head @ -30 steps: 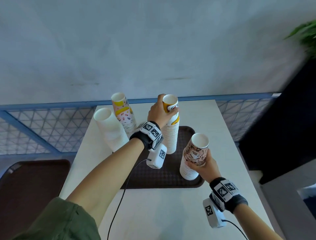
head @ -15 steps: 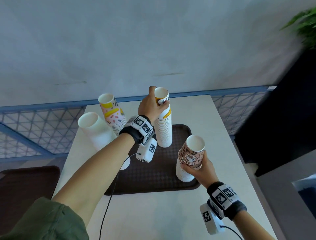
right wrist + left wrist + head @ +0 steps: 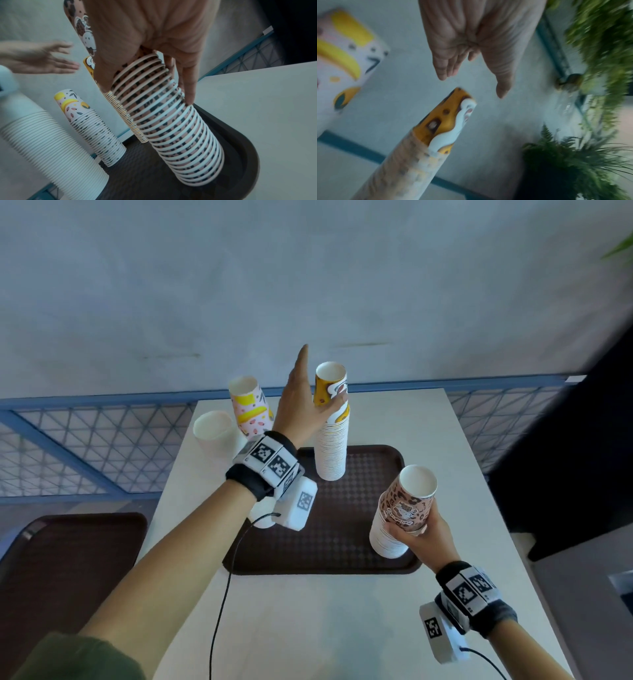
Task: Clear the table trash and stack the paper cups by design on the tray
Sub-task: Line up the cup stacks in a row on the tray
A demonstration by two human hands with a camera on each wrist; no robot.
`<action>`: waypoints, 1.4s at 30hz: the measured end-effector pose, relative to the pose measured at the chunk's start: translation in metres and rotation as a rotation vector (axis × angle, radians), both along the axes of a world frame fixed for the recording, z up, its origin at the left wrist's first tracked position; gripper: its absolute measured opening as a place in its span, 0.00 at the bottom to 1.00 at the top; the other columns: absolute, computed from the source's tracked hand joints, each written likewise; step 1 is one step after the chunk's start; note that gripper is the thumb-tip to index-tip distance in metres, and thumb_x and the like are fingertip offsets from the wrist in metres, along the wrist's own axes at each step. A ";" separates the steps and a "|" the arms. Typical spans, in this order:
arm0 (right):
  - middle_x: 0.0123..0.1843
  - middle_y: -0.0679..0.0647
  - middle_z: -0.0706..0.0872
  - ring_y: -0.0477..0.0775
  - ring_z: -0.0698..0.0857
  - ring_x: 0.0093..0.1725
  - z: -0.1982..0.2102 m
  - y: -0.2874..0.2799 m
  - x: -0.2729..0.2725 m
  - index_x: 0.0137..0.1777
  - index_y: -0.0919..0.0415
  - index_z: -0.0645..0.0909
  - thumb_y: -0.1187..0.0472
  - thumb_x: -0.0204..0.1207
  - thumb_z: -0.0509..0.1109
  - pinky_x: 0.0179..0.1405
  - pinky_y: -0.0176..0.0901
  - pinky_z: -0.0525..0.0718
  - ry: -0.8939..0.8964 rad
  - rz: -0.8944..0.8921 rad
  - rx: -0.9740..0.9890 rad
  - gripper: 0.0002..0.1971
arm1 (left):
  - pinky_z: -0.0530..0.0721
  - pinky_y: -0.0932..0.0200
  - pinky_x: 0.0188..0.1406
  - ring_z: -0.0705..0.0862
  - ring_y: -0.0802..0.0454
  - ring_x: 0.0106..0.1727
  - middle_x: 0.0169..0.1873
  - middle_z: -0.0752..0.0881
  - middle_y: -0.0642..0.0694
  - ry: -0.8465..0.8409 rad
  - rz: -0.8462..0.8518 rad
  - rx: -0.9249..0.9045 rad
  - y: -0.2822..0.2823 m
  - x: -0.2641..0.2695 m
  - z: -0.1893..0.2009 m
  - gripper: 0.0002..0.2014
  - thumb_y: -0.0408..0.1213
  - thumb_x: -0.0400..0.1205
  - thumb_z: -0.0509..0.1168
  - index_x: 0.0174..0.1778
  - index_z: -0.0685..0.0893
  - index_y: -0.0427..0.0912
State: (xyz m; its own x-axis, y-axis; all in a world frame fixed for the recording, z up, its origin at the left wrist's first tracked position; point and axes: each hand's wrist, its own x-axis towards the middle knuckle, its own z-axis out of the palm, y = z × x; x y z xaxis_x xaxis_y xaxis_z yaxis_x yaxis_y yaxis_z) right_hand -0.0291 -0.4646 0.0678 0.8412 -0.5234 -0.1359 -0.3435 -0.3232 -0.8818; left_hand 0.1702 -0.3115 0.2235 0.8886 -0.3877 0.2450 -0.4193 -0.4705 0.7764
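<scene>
Four cup stacks stand upside down around the brown tray [image 3: 342,546]. The orange stack [image 3: 330,450] is at the tray's back, and its top cup [image 3: 447,115] shows in the left wrist view. My left hand [image 3: 310,385] is beside its top with straight, spread fingers [image 3: 443,67], just clear of the cup. At the tray's front right, my right hand [image 3: 416,529] grips the leopard-print stack [image 3: 399,508] near its top, thumb [image 3: 187,86] along the rims. The pink-and-yellow stack [image 3: 250,405] and plain white stack [image 3: 212,429] are at the left.
The white table [image 3: 342,628] ends at a blue mesh railing [image 3: 85,446] behind and to the left. A second brown tray [image 3: 68,570] lies low on the left. A dark block [image 3: 565,457] stands to the right. Plants [image 3: 599,54] are beyond it.
My left hand has let go of the orange stack's top cup and spread its fingers upward. My right hand keeps its hold on the leopard-print stack.
</scene>
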 end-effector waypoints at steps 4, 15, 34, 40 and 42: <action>0.62 0.57 0.84 0.59 0.82 0.61 -0.002 -0.001 0.000 0.67 0.57 0.70 0.59 0.59 0.83 0.63 0.55 0.80 0.014 -0.008 -0.004 0.37 | 0.64 0.69 0.66 0.73 0.46 0.72 0.67 0.77 0.40 -0.289 -0.053 0.127 0.052 -0.016 0.028 0.23 0.39 0.75 0.70 0.67 0.77 0.39; 0.65 0.61 0.83 0.62 0.81 0.64 0.005 0.009 -0.005 0.69 0.60 0.68 0.60 0.61 0.82 0.65 0.52 0.78 0.029 -0.016 -0.016 0.37 | 0.77 0.47 0.69 0.76 0.50 0.68 0.71 0.75 0.47 0.187 0.162 0.116 0.165 -0.019 0.001 0.55 0.61 0.56 0.75 0.78 0.60 0.50; 0.57 0.51 0.83 0.54 0.82 0.59 0.007 0.016 -0.011 0.61 0.48 0.67 0.59 0.59 0.82 0.63 0.51 0.80 0.018 -0.009 0.080 0.34 | 0.78 0.56 0.55 0.79 0.47 0.63 0.61 0.79 0.51 0.212 -0.130 0.000 0.051 -0.023 -0.043 0.34 0.44 0.71 0.75 0.70 0.68 0.44; 0.59 0.49 0.84 0.50 0.83 0.59 0.003 0.015 -0.012 0.62 0.43 0.67 0.46 0.50 0.82 0.62 0.49 0.81 -0.006 -0.010 0.119 0.39 | 0.78 0.58 0.57 0.78 0.55 0.59 0.60 0.80 0.51 0.239 -0.168 -0.086 -0.012 -0.024 -0.051 0.43 0.55 0.65 0.73 0.74 0.65 0.46; 0.59 0.49 0.84 0.49 0.84 0.58 0.001 0.014 -0.011 0.63 0.45 0.68 0.40 0.47 0.78 0.61 0.49 0.82 -0.004 -0.011 0.111 0.41 | 0.74 0.63 0.55 0.77 0.57 0.57 0.58 0.79 0.50 0.219 -0.177 -0.099 -0.030 -0.021 -0.050 0.37 0.43 0.71 0.75 0.73 0.66 0.42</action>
State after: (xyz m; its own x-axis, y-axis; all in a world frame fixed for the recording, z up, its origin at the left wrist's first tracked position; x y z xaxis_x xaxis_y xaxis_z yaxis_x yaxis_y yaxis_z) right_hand -0.0403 -0.4503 0.0684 0.8363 -0.5142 -0.1905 -0.3432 -0.2200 -0.9131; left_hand 0.1488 -0.3419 0.1734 0.8451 -0.5253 0.0992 -0.3056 -0.3225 0.8959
